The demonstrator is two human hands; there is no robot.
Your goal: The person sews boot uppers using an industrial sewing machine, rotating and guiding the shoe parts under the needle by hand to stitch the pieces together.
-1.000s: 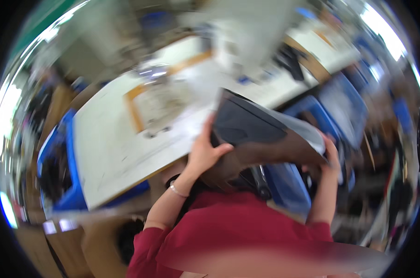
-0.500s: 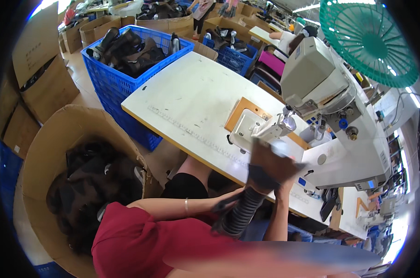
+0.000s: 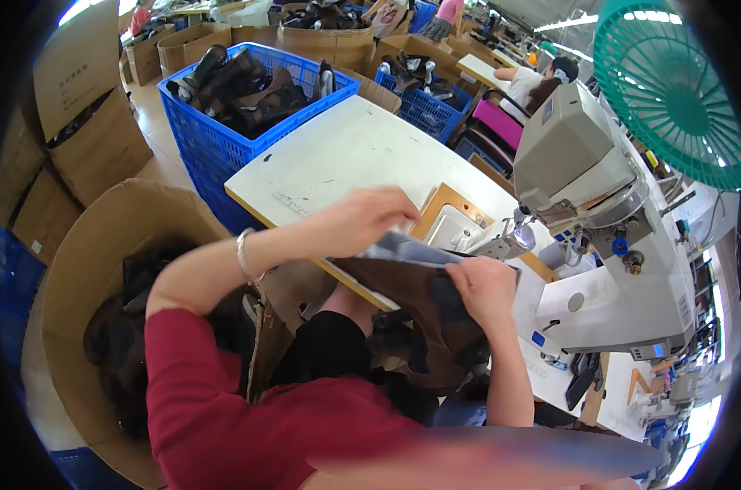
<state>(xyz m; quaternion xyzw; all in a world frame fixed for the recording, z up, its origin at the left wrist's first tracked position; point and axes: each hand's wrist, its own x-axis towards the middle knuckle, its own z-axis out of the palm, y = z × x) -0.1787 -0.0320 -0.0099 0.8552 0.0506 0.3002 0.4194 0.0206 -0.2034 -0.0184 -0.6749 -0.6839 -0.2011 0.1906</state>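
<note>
Right grip (image 3: pixel 489 290) pinches the brown piece (image 3: pixel 419 298) at its upper edge, thumb laid over the rim. Left grip (image 3: pixel 366 219) has its fingers curled near the other end of that edge; I cannot tell whether they pinch it, as the fingertips blur. The brown piece hangs above the person's lap, overlapping the front edge of the tabletop (image 3: pixel 346 155) in view, with pale grey lining showing along its top.

That front edge slants down to the right and passes behind the piece. Beyond the left hand, white surface stretches from the blue crate (image 3: pixel 223 139) at the far corner to the machine plate (image 3: pixel 446 235). On the right, the sewing machine (image 3: pixel 579 155) limits the room past the right hand. A round carton (image 3: pixel 68 294) stands close on the left, its rim behind the left forearm.

Compared with 0.5 s ago, the left hand is up from the lap to above the front edge, and the piece, then bunched with a ribbed dark part pointing down, is opened out.
</note>
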